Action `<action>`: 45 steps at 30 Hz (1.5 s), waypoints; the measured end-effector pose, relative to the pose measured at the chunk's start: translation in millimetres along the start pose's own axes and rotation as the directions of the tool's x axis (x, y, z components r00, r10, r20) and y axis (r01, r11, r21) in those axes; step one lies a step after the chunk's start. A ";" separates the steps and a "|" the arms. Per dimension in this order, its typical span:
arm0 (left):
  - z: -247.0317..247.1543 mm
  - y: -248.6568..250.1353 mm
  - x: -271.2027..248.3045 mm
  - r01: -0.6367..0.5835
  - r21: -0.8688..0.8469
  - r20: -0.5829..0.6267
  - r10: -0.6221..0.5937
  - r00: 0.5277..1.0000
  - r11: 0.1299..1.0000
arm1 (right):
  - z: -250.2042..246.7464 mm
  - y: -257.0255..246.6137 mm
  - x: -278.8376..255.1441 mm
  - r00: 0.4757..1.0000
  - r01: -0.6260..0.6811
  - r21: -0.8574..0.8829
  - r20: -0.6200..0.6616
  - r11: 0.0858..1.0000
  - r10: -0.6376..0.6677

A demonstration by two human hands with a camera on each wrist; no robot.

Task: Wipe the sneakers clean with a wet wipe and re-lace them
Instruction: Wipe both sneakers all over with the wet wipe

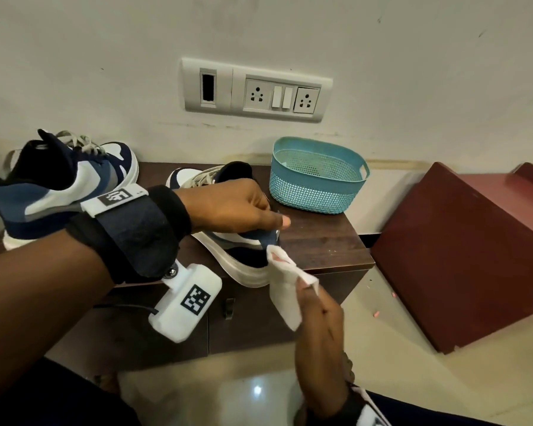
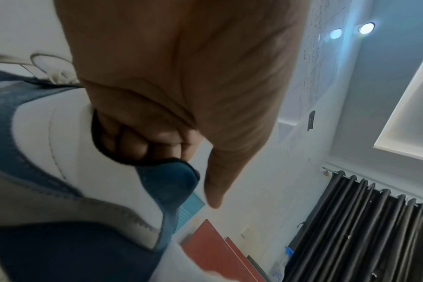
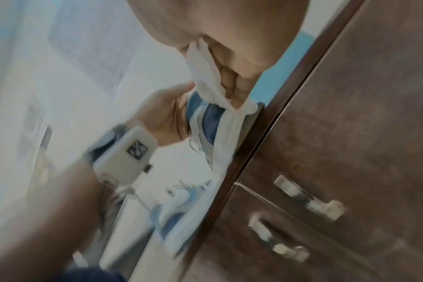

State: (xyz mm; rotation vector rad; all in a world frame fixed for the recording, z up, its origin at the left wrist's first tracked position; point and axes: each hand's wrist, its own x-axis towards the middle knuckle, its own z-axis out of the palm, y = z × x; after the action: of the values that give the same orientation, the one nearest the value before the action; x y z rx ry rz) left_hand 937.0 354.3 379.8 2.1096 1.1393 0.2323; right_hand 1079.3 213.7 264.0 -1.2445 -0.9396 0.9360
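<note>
The left hand (image 1: 228,207) grips the near sneaker (image 1: 243,259) at its heel collar — the left wrist view shows the fingers (image 2: 143,141) curled down inside the opening while the thumb (image 2: 215,181) lies straight outside, above the blue heel tab. That sneaker is tipped on its side on the dark wooden cabinet (image 1: 326,244), its pale sole turned toward the person and its heel out at the front edge. The right hand (image 1: 320,327) comes up from below and pinches a white wet wipe (image 1: 285,287) between thumb and fingers; the wipe's upper corner is pressed to the heel, just under the left thumb, and the rest hangs folded down over the cabinet's edge. The second sneaker (image 1: 59,186) stands upright at the left end of the cabinet, laces in place, partly behind the left wrist. A teal perforated basket (image 1: 317,176) sits at the back right of the top — close beside the held sneaker's collar. A reddish-brown board (image 1: 462,259) leans to the right of the cabinet.
</note>
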 end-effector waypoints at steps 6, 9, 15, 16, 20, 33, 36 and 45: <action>-9.4 -3.0 -23.2 -0.060 0.105 0.084 0.051 0.995 0.993 | -31.1 -36.0 29.5 0.952 -0.235 0.667 0.013 0.707 0.305; -13.2 -4.7 -39.5 -0.045 0.204 0.071 0.031 0.997 0.978 | -31.7 -50.5 39.6 0.971 -0.184 0.674 0.010 0.716 0.241; -20.8 -5.3 -63.5 0.031 0.277 0.004 -0.034 0.999 0.960 | -10.5 -89.1 73.5 0.995 -0.096 0.489 0.074 0.867 0.068; -24.7 -6.7 -66.9 0.040 0.308 0.011 -0.046 0.999 0.950 | -7.2 -100.2 80.5 0.993 -0.082 0.407 0.115 0.910 0.038; -48.1 -20.5 -79.8 0.097 0.448 -0.056 -0.081 0.995 0.889 | -0.4 -139.8 109.6 0.964 -0.032 0.140 0.267 0.990 -0.006; -61.5 -6.0 -96.6 -0.152 -0.556 -0.379 -0.087 0.921 0.817 | 67.8 -143.1 124.3 0.850 0.043 0.048 0.523 0.998 -0.062; -59.6 -6.5 -87.4 -0.203 -0.651 -0.426 -0.130 0.895 0.732 | 86.1 -137.1 124.4 0.811 0.035 0.060 0.581 0.998 -0.063; -69.5 -16.1 -67.2 -0.299 -0.690 -0.524 -0.170 0.834 0.659 | 92.1 -139.5 148.5 0.714 -0.127 0.074 0.699 0.989 0.040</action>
State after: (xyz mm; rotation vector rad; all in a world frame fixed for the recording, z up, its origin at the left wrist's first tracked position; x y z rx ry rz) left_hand 854.3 342.4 431.0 1.3217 1.0001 1.2153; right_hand 1051.2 371.7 419.8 -0.8218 -1.3963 1.5721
